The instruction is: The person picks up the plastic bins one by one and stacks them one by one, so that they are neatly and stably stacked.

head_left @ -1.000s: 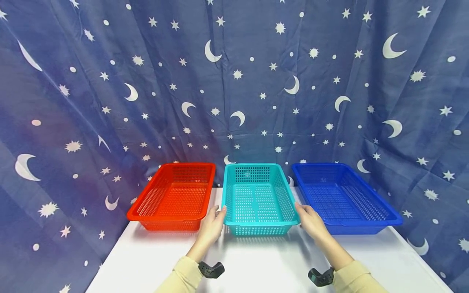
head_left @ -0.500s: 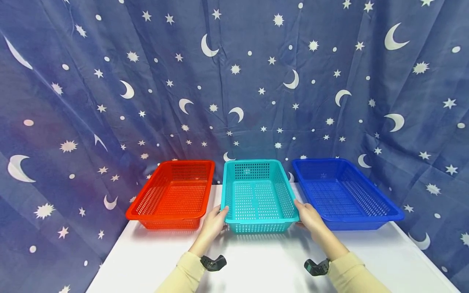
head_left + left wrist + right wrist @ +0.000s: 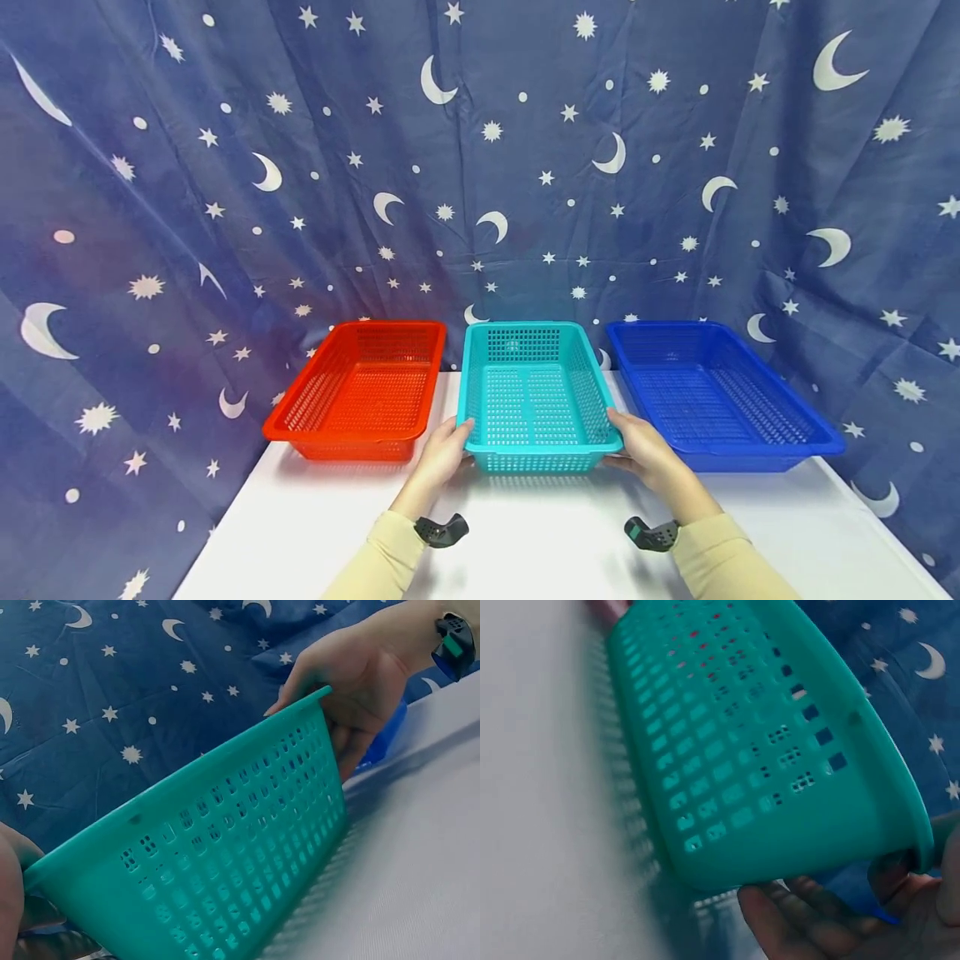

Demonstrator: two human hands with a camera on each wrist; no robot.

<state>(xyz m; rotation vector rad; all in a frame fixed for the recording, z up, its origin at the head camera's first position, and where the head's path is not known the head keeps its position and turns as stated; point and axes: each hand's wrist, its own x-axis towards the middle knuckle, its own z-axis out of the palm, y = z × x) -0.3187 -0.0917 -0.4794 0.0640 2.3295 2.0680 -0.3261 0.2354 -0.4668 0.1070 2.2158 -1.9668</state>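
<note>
A turquoise plastic basket with perforated sides stands in the middle of the head view, its inside bare. At its near left corner my left hand grips it, thumb over the rim and fingers beneath. My right hand holds the near right corner the same way. In the right wrist view, the fingertips of that hand reach under the basket's bottom edge. The left wrist view shows the basket's near wall with the right hand at its far end. Whether the base touches the table cannot be told.
A red basket stands to the left and a blue basket to the right, both with nothing inside. All are on a white table. A dark blue curtain with moons and stars hangs close behind.
Both hands' fingers have slid further under the turquoise basket's near corners, thumbs staying on the rim. The head view has shifted slightly; the red and blue baskets stay in place.
</note>
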